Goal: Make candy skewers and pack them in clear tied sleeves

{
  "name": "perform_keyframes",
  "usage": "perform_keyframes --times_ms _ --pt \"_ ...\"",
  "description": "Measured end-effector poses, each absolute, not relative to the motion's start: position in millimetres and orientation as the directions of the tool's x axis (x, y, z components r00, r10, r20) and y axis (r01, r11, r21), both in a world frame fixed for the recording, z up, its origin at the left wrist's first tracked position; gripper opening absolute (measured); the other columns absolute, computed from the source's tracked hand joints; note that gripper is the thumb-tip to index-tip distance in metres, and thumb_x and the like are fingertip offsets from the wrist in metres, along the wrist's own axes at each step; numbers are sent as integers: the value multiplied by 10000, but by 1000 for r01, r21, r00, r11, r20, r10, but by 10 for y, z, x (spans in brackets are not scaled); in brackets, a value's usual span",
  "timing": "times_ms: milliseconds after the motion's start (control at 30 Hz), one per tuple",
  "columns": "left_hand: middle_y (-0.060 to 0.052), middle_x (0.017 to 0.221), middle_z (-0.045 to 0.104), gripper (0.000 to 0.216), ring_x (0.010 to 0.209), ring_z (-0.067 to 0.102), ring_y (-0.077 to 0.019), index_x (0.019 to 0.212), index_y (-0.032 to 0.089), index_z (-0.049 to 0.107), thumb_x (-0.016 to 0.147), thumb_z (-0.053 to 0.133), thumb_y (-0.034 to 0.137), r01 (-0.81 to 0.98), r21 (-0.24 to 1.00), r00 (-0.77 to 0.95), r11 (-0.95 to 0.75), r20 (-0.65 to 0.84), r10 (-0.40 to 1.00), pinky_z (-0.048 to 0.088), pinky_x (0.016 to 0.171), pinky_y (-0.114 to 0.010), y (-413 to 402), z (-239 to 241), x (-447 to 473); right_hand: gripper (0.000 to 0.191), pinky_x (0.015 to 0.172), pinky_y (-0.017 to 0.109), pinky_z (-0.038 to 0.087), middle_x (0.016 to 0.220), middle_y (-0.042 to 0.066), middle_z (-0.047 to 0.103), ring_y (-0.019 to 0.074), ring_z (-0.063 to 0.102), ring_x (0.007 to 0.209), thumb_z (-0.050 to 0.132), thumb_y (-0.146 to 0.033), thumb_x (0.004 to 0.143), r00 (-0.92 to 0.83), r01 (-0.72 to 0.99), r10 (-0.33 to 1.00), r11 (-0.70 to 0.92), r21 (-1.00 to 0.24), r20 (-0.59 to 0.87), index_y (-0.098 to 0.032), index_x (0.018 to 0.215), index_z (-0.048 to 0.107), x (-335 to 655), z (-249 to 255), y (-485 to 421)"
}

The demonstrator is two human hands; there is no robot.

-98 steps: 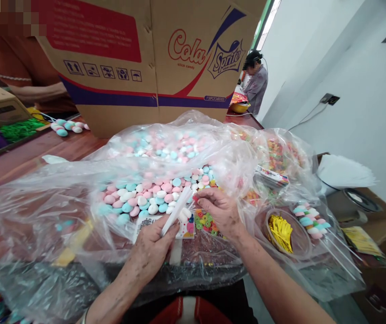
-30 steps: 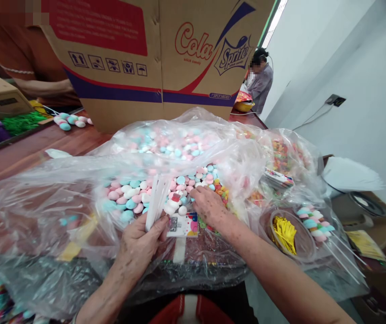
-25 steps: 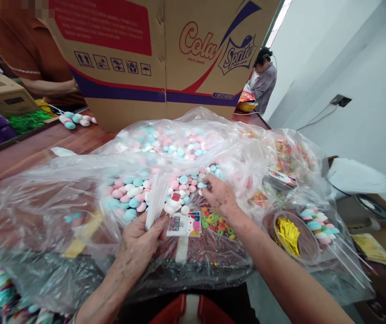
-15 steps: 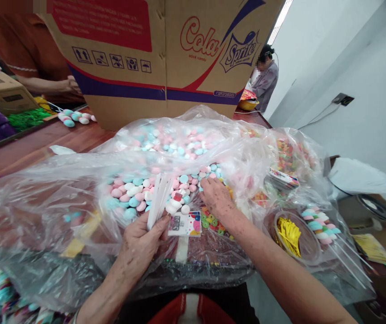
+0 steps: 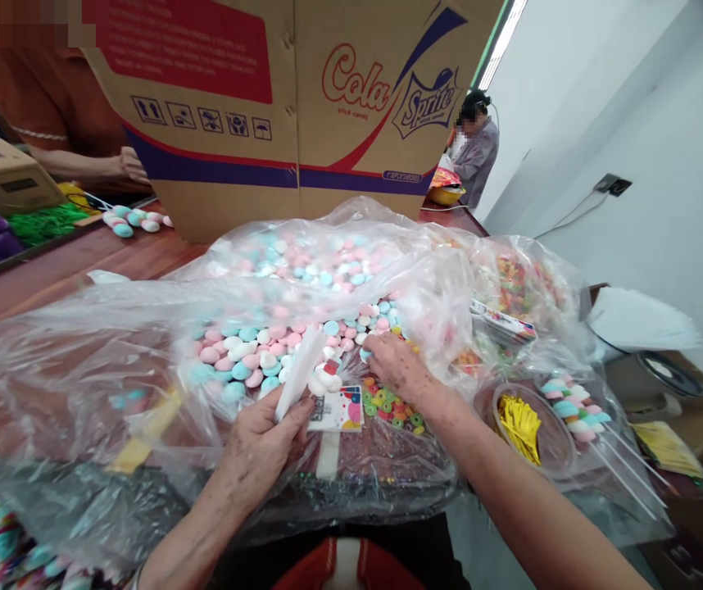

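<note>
My left hand (image 5: 271, 434) is closed, thumb against fingers, on a narrow translucent white plastic sleeve (image 5: 301, 370) that slants upward. Just right of the sleeve are white candies (image 5: 325, 380) with a small red piece on top; what supports them is hard to make out. My right hand (image 5: 393, 360) has its fingertips pinched around a blue candy (image 5: 365, 355). Behind both hands spreads a heap of pink, white and blue marshmallow-like candies (image 5: 242, 349) in clear plastic. Colourful ring gummies (image 5: 388, 403) lie below my right hand, beside a printed card (image 5: 350, 408).
A large cardboard box (image 5: 234, 192) stands behind the candy. At right are a round tub (image 5: 564, 447) with gold twist ties (image 5: 519, 426), candy skewers (image 5: 576, 410) and a stack of cards (image 5: 502, 322). Two people are beyond the table (image 5: 142, 254).
The sleeve in my left hand now tilts further right. My right hand has shifted slightly down, and a blue candy now shows at its fingertips. The whole view has moved slightly.
</note>
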State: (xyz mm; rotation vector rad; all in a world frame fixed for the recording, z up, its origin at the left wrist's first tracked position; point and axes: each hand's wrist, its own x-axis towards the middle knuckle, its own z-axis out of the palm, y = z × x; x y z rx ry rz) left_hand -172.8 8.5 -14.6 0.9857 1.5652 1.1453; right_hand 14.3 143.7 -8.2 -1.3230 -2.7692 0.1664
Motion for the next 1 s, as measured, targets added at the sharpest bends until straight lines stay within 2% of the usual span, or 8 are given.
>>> perform_keyframes --times_ms 133,267,400,500,633,733,867,1000 --pt "74 459 440 309 396 325 -78 732 169 604 797 635 470 99 963 -248 249 -219 944 215 388 -196 77 -125 -1726 214 846 307 424 1035 120 665 225 577 998 464 -99 891 -597 784 802 588 -197 19 -147 1047 603 156 -70 1445" --pt "68 467 457 315 394 326 -81 733 171 607 799 640 478 91 964 -242 250 -222 945 215 383 -197 80 -157 -1725 261 894 326 416 1049 125 664 232 549 1049 448 -27 854 -612 748 790 591 -302 32 -172 1003 606 133 -76 1346" --pt "68 466 465 306 390 340 -94 795 181 630 818 618 486 155 955 -223 253 -216 951 222 378 -199 98 -209 -1735 249 931 345 406 1027 106 668 230 531 1064 463 -13 809 -577 697 813 540 -471 77 -196 909 599 95 -103 1317" --pt "70 434 429 310 389 338 -104 718 187 620 822 605 479 246 940 -213 237 -186 959 219 381 -203 109 -186 -1746 161 857 338 438 890 64 660 221 563 949 514 -71 761 -478 643 872 427 -636 103 -200 841 569 107 -124 1397" --pt "56 458 472 293 426 387 -125 691 195 633 820 585 454 338 920 -202 200 -136 970 268 413 -210 112 -85 -1729 135 619 264 460 706 -27 587 149 567 655 551 -241 749 -380 420 923 231 -878 61 -209 876 516 173 -120 1482" --pt "55 478 479 284 453 411 -137 724 204 649 840 551 444 398 901 -179 173 -109 978 294 436 -212 122 -44 -1694 189 532 240 468 649 -56 569 116 555 539 580 -318 737 -400 196 917 75 -978 -10 -212 870 499 195 -91 1460" --pt "56 494 469 307 476 404 -137 718 208 636 855 534 464 424 888 -178 177 -111 978 290 446 -209 140 -48 -1652 252 509 235 496 633 -59 599 97 563 489 679 -336 685 -418 -25 905 -96 -995 -77 -205 827 517 174 -46 1393" --pt "56 505 463 293 476 391 -135 748 204 657 844 552 460 385 906 -179 175 -113 977 284 440 -207 141 -48 -1636 308 511 226 515 656 -46 650 99 598 511 759 -332 634 -427 -155 897 -194 -969 -112 -195 806 544 152 -21 1368"
